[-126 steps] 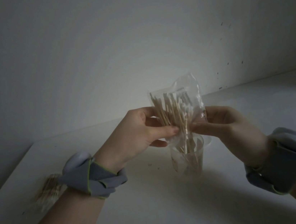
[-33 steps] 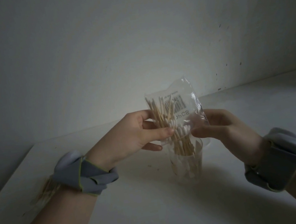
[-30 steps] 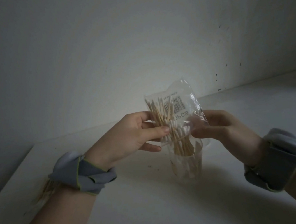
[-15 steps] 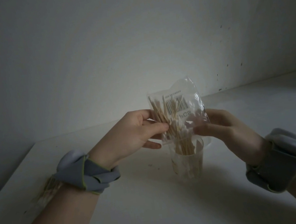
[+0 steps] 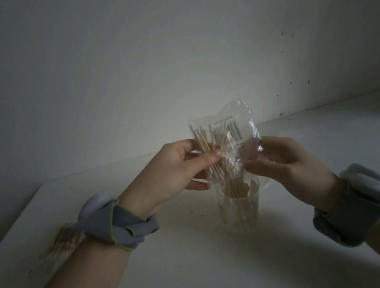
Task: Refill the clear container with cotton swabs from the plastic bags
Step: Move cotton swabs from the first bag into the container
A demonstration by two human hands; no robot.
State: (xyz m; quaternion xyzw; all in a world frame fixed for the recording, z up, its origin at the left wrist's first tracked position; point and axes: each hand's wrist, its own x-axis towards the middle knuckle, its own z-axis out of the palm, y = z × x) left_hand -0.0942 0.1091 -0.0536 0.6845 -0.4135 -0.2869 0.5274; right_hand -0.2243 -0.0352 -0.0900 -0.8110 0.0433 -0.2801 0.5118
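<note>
A clear plastic bag point(image 5: 231, 136) with a barcode label hangs mouth-down over the clear container point(image 5: 240, 209) on the white table point(image 5: 201, 275). My left hand point(image 5: 175, 172) pinches the bag's left side and my right hand point(image 5: 282, 158) pinches its right side. Wooden cotton swabs point(image 5: 220, 164) remain in the bag, their white tips bunched at its lower end. More swabs point(image 5: 236, 189) stand inside the container right below the bag's mouth.
A second bag of cotton swabs point(image 5: 64, 240) lies on the table at the left, partly behind my left wrist. The table's left edge point(image 5: 9, 230) runs close to it. A wall rises just behind the table.
The bag was shaken and tilted slightly over the container, and fewer swabs stay in it than four seconds ago. Both hands kept their grip in nearly the same place.
</note>
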